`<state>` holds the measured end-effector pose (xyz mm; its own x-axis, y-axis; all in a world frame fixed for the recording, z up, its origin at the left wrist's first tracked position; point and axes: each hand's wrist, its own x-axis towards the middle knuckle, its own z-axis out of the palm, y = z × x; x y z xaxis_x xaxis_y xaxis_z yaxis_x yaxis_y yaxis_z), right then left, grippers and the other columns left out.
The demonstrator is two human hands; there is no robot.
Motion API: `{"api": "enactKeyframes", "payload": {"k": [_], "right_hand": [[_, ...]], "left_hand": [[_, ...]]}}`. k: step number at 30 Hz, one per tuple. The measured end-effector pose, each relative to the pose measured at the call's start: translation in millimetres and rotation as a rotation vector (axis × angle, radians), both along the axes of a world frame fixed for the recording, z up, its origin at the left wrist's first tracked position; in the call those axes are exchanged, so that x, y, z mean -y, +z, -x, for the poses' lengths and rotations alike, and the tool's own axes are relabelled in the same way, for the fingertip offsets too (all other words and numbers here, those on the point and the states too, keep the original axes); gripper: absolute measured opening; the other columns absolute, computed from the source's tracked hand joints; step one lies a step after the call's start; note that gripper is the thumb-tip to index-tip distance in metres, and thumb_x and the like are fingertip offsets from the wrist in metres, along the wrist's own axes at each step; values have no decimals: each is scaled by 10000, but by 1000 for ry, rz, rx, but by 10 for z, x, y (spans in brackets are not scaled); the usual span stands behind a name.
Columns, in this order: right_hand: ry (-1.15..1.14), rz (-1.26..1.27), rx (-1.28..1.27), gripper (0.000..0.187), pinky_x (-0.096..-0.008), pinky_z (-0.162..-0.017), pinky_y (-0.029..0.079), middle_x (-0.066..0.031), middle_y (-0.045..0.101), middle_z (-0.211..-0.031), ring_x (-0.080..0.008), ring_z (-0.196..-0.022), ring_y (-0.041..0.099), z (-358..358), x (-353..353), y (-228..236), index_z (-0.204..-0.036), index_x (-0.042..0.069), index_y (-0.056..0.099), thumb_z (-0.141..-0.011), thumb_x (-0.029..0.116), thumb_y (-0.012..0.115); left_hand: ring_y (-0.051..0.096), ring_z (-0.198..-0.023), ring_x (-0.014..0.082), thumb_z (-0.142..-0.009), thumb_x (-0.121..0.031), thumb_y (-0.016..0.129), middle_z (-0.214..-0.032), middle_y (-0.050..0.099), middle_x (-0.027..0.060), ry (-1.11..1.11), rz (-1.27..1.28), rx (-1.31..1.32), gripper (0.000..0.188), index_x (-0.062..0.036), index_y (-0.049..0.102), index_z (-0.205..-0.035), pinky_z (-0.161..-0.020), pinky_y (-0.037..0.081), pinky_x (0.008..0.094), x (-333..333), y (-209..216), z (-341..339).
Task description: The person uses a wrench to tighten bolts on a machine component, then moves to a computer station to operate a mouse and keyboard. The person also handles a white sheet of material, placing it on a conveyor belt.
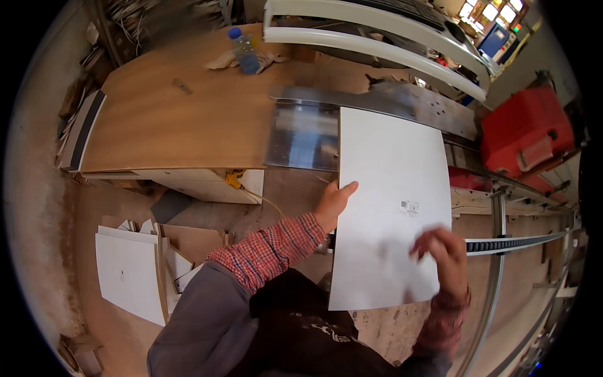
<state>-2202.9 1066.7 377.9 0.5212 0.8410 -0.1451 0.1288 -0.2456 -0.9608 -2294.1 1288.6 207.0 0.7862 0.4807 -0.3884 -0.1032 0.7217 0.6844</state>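
A large white board lies in front of me, its far part over the metal machine bed and its near end reaching toward my body. At its left edge my left hand is closed on it, thumb on top. My right hand is raised above the board's right side, casting a shadow on it. Its fingers are loosely bent and slightly blurred, and I see nothing in them. A small printed label is stuck on the board near that hand.
A brown wooden tabletop spreads at the left, with a blue-capped bottle on it. White rails cross the far side. A red machine housing stands right. White offcut boards lean at lower left; a yellow tool hangs below the tabletop.
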Motion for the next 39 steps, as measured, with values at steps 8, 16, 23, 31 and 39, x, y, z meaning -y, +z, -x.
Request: {"api": "enactKeyframes", "payload": {"k": [8,16,23,31,39], "right_hand": [[-27,-222,672,703,-437,-979,493,-235,628,-1211,-334,-1195,587,-57,-4264,-1010,-1303,-13,546,-782,397,778],[-814,-209,872,682,-466,-900,500,-174,608,-1212,-361,-1143,586,-475,-7312,-2381,-1219,57,584,-662,358,838],[-9,-201,604,551,-471,-1028,425,-208,669,-1189,-388,-1171,604,397,-7029,-1579,-1217,60,606,-736,295,733],[56,-163,850,500,-453,-925,497,-161,666,-1168,-356,-1120,629,128,-6160,-1189,-1177,88,652,-727,276,762],[587,-187,1388,641,-440,-855,507,-99,614,-1211,-334,-1139,582,662,-4700,-435,-1203,127,615,-649,338,859]], "left_hand": [[688,-795,194,-978,-165,614,-956,678,88,39,99,109,252,-3,571,-1167,-707,595,350,-215,1,528],[661,-948,188,-974,-115,577,-1073,644,103,-254,132,273,264,18,549,-1200,-808,567,323,77,-477,803],[642,-974,175,-973,-96,564,-1098,629,98,-124,156,238,266,14,543,-1214,-831,550,309,-182,-603,934],[619,-1004,160,-971,-73,548,-1126,611,92,-190,186,220,272,9,536,-1230,-858,531,293,-105,-512,877],[584,-1061,156,-1014,-153,535,-1238,586,60,-69,-7,108,350,-6,490,-1329,-911,483,321,-426,-101,705]]}}
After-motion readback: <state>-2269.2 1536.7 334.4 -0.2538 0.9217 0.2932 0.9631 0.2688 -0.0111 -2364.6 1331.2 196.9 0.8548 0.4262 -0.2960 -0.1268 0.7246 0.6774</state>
